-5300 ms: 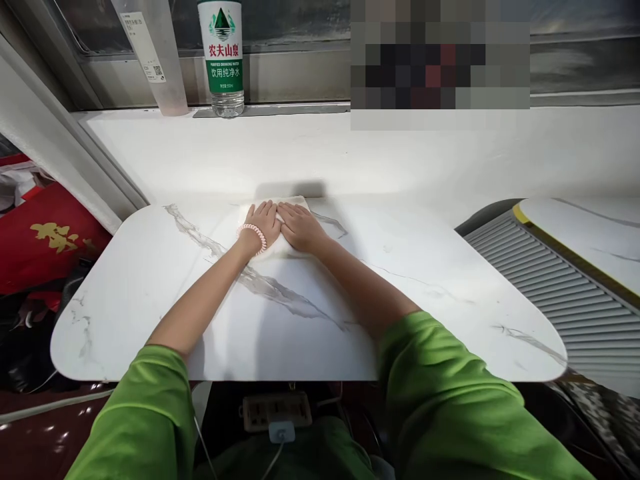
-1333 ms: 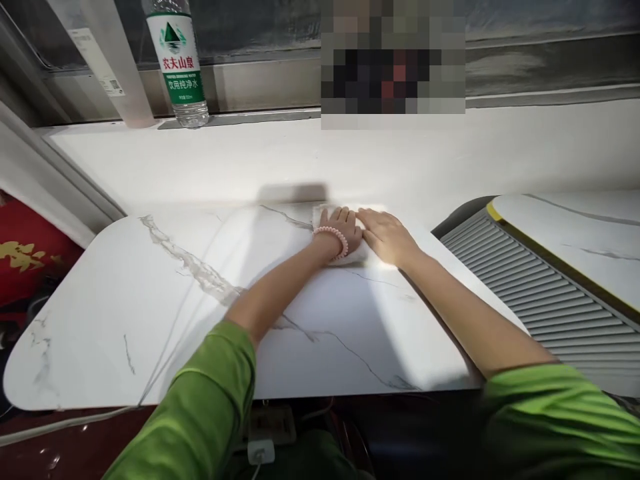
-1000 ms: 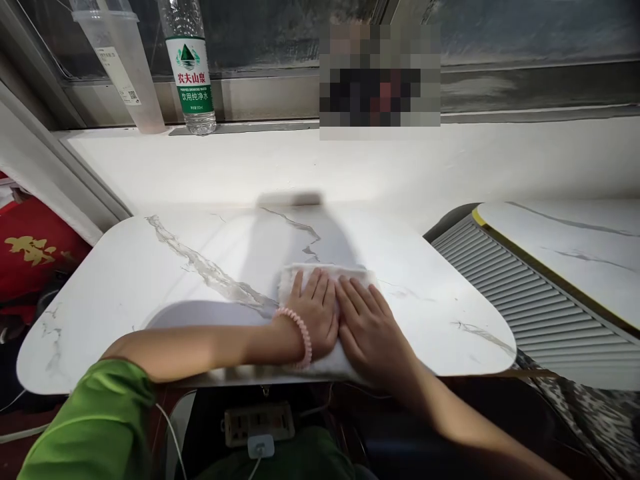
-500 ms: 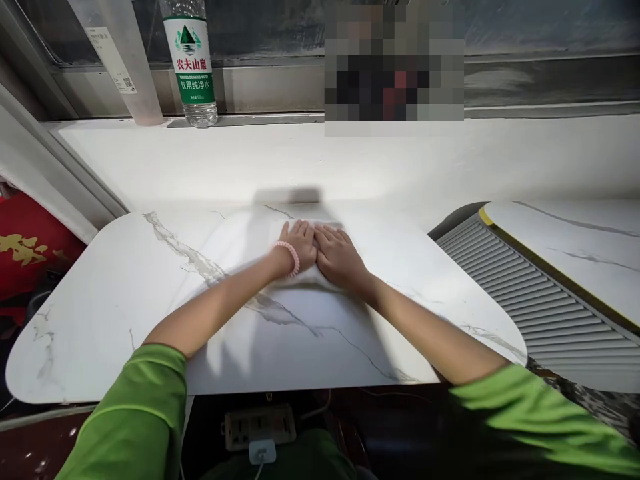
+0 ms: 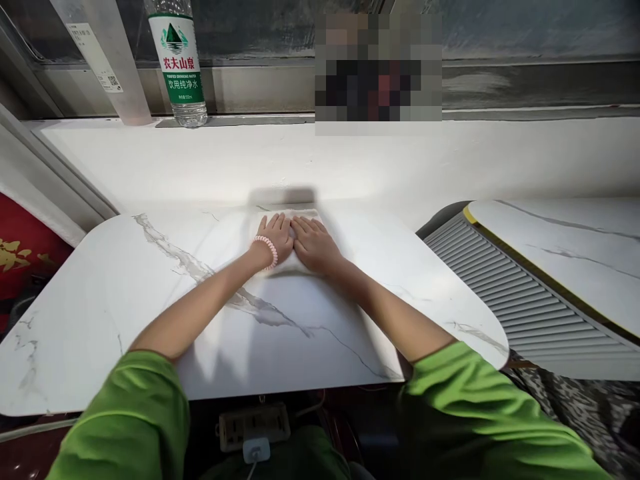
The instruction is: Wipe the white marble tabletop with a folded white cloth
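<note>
A folded white cloth (image 5: 290, 269) lies on the white marble-patterned table (image 5: 100, 287), close to the wall. My left hand (image 5: 277, 237) rests flat on it, fingers stretched out, with a pink coil band at the wrist. Beside it, my right hand (image 5: 315, 245) also presses flat on the cloth, its fingers extended. The two hands touch or nearly touch at the thumbs. Much of the cloth's middle is hidden under them.
A water bottle (image 5: 181, 73) and a frosted plastic container (image 5: 107, 67) stand on the window ledge. At right is a second table (image 5: 575, 240) with a ribbed grey side. Below the table edge hangs a power strip (image 5: 254, 427) with a white plug.
Both hands and the cloth have slid a little to the left and slightly farther toward the wall. The view has also shifted slightly. The bottle and container stay in place.
</note>
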`<state>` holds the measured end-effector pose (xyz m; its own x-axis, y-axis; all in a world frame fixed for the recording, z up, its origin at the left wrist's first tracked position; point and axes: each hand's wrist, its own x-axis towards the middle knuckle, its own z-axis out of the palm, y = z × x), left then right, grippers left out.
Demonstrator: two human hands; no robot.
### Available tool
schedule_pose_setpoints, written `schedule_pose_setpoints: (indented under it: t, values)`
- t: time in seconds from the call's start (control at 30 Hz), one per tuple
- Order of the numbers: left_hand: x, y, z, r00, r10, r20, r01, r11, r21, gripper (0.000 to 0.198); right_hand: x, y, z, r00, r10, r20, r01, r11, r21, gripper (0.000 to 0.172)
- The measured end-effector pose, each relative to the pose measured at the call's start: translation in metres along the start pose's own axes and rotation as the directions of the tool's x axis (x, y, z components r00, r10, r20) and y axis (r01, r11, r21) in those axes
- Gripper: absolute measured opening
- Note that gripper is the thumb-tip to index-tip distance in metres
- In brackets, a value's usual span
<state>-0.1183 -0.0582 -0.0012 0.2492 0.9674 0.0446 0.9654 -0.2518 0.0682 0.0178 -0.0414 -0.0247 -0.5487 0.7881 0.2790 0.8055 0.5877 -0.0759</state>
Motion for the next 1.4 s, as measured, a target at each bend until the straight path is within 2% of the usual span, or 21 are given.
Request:
schedule_pose_setpoints:
  t: [0.07, 0.17, 0.27, 0.33, 0.4, 0.47, 0.53, 0.63, 0.73, 0.8, 0.87, 0.93, 1.03, 1.2, 1.3, 1.4]
  values:
    - [-0.032, 0.006, -0.001, 1.000, 0.025, 0.015, -0.025, 0.999, 0.022, 0.057, -0.029, -0.020, -0.006, 1.000, -0.017, 0.006, 0.018, 0.999, -0.036, 0.056]
    - [-0.089, 0.016, -0.004, 0.995, 0.093, 0.028, -0.094, 0.995, 0.041, 0.058, -0.078, -0.056, -0.015, 0.998, -0.050, -0.048, 0.046, 0.997, -0.067, 0.057]
    - [-0.144, 0.022, -0.006, 0.990, 0.142, 0.005, -0.142, 0.988, 0.053, 0.060, -0.120, -0.092, -0.025, 0.992, -0.095, -0.079, 0.090, 0.994, -0.065, 0.060]
    - [-0.168, 0.024, -0.005, 0.987, 0.160, -0.015, -0.159, 0.985, 0.061, 0.061, -0.135, -0.107, -0.031, 0.990, -0.119, -0.072, 0.115, 0.992, -0.046, 0.062]
    - [-0.177, 0.023, -0.004, 0.987, 0.162, -0.018, -0.161, 0.985, 0.066, 0.062, -0.137, -0.114, -0.034, 0.990, -0.134, -0.046, 0.134, 0.991, -0.018, 0.064]
    - [-0.171, 0.019, -0.003, 0.991, 0.134, -0.010, -0.133, 0.989, 0.068, 0.063, -0.125, -0.112, -0.034, 0.990, -0.139, -0.009, 0.139, 0.990, 0.010, 0.066]
    - [-0.152, 0.010, -0.003, 0.997, 0.080, -0.007, -0.079, 0.994, 0.074, 0.062, -0.101, -0.105, -0.030, 0.991, -0.128, 0.023, 0.127, 0.991, 0.036, 0.065]
    - [-0.107, -0.015, -0.004, 1.000, 0.010, -0.021, -0.008, 0.996, 0.085, 0.058, -0.049, -0.090, -0.019, 0.994, -0.105, 0.036, 0.102, 0.992, 0.072, 0.060]
    - [-0.053, -0.050, -0.006, 1.000, -0.012, -0.019, 0.014, 0.997, 0.078, 0.056, 0.012, -0.078, -0.005, 0.996, -0.082, 0.024, 0.079, 0.993, 0.092, 0.055]
    - [-0.021, -0.072, -0.007, 0.999, -0.042, -0.027, 0.044, 0.997, 0.070, 0.055, 0.046, -0.074, 0.003, 1.000, -0.021, 0.022, 0.019, 0.995, 0.097, 0.054]
    - [0.001, -0.088, -0.008, 0.997, -0.069, -0.035, 0.071, 0.996, 0.056, 0.055, 0.070, -0.072, 0.010, 0.999, 0.028, 0.021, -0.030, 0.994, 0.101, 0.054]
    - [0.011, -0.096, -0.007, 0.996, -0.085, -0.041, 0.087, 0.995, 0.043, 0.055, 0.081, -0.070, 0.015, 0.999, 0.044, 0.017, -0.045, 0.993, 0.105, 0.054]
    - [0.006, -0.097, -0.005, 0.994, -0.094, -0.048, 0.097, 0.994, 0.046, 0.056, 0.078, -0.068, 0.018, 1.000, 0.015, -0.005, -0.014, 0.993, 0.116, 0.054]
    - [-0.026, -0.081, -0.007, 0.996, -0.081, -0.035, 0.083, 0.995, 0.063, 0.055, 0.048, -0.071, 0.014, 0.998, -0.052, -0.045, 0.058, 0.990, 0.128, 0.054]
    - [-0.055, -0.067, -0.010, 0.998, -0.055, -0.024, 0.057, 0.995, 0.078, 0.055, 0.020, -0.084, 0.004, 0.999, -0.047, -0.011, 0.048, 0.994, 0.100, 0.056]
    - [-0.100, -0.049, -0.010, 1.000, -0.002, -0.025, 0.004, 0.996, 0.088, 0.055, -0.023, -0.104, -0.007, 0.997, -0.072, 0.005, 0.072, 0.996, 0.051, 0.057]
